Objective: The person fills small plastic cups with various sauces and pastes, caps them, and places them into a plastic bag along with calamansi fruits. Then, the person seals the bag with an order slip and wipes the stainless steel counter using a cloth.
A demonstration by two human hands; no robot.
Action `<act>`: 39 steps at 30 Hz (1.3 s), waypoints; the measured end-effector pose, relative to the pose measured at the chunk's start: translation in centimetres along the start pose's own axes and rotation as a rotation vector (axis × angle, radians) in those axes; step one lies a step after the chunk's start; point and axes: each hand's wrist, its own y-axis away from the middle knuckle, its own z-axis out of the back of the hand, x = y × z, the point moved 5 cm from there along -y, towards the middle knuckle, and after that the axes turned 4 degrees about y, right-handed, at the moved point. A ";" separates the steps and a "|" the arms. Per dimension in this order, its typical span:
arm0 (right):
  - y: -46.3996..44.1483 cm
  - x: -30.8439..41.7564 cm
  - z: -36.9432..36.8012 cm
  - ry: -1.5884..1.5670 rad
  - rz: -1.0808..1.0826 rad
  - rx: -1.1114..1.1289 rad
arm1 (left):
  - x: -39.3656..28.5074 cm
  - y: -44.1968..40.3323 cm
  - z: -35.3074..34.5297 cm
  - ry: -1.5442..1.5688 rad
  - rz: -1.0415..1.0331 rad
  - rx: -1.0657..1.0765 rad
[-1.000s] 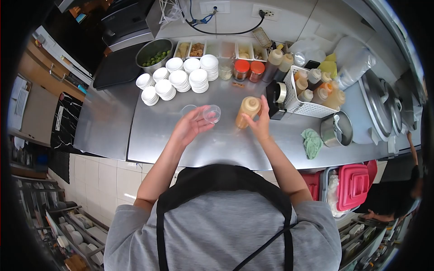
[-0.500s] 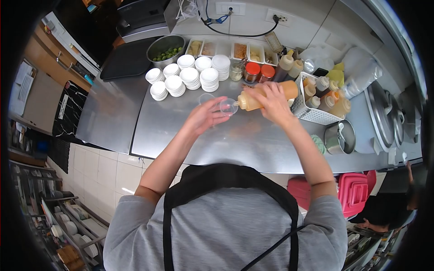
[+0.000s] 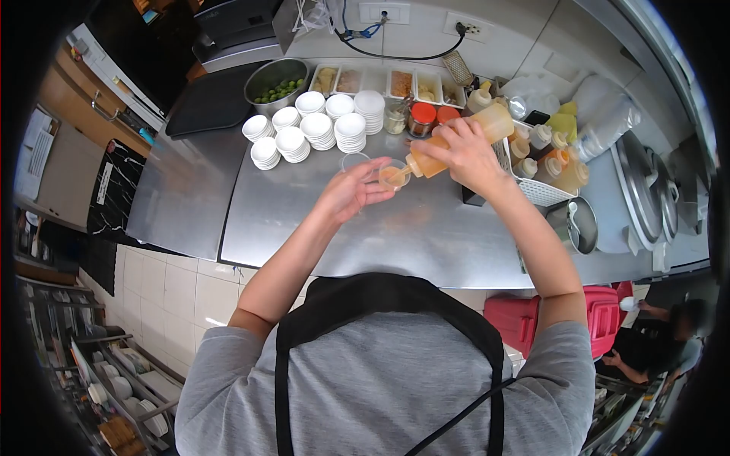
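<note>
right hand [image 3: 473,158]: fingers curled round squeeze bottle [image 3: 496,123], nozzle tipped into clear cup [image 3: 394,177]. left hand [image 3: 348,194]: loosely bent fingers hold cup above worktop [image 3: 334,239]. bottle probably soft, moderately heavy, best gripped mid-body; cup thin, light, easily crushed, best cradled near rim. white dishes [image 3: 317,131] stacked nearby.

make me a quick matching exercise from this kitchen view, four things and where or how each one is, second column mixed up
Column one
1. left hand
2. right hand
3. metal bowl beside the black tray
4. bin

Column two
A. pinkish red, below the counter
B. grips a tilted squeeze bottle
C. full of small green fruit
D. holds a clear cup at the nozzle

Pairs: 1-D, 2-B, 3-C, 4-A
</note>
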 end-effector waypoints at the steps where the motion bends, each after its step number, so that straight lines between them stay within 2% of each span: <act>1: 0.0 -0.1 0.1 0.001 -0.001 -0.001 | 0.0 0.0 -0.1 0.000 0.001 0.001; 9: 0.5 -0.4 1.4 0.010 -0.026 -0.032 | -0.2 0.2 -1.4 -0.021 0.053 0.031; 15: 2.6 -0.7 0.9 -0.067 -0.155 -0.007 | 0.6 -0.5 -1.4 0.057 0.004 0.120; 17: 3.9 -1.1 -0.1 -0.306 -0.312 -0.046 | 0.5 -0.4 -1.8 0.059 0.023 0.163; 19: 5.0 -0.9 -1.1 -0.313 -0.374 -0.054 | 0.4 -0.3 -2.7 0.062 0.050 0.216; 21: 5.8 -0.4 -1.3 -0.649 -0.544 -0.122 | 0.1 -0.1 -3.5 0.057 0.059 0.191; 22: 6.2 -0.2 -1.8 -0.637 -0.556 -0.124 | 0.0 -0.1 -4.1 0.054 0.067 0.205; 24: 7.3 -0.4 -3.4 -1.133 -0.732 -0.173 | -0.2 0.0 -4.7 0.053 0.069 0.204; 25: 7.5 -0.9 -3.1 -1.127 -0.737 -0.178 | -0.1 0.0 -4.9 0.050 0.073 0.212; 27: 8.5 -3.0 -2.6 -1.362 -0.950 -0.319 | -0.2 0.0 -4.9 0.019 0.068 0.196; 29: 9.7 -6.8 -2.1 -1.359 -1.042 -0.411 | -0.3 0.2 -4.6 0.011 0.065 0.186; 31: 10.4 -10.7 1.0 -1.187 -1.112 -0.595 | -0.3 0.4 -4.1 0.007 0.060 0.173; 35: 14.8 -18.6 1.9 -0.981 -1.170 -0.912 | -0.2 0.5 -2.6 0.018 0.048 0.130; 39: 18.7 -22.1 1.0 -0.757 -1.228 -0.920 | 0.1 0.5 -1.3 0.031 0.044 0.094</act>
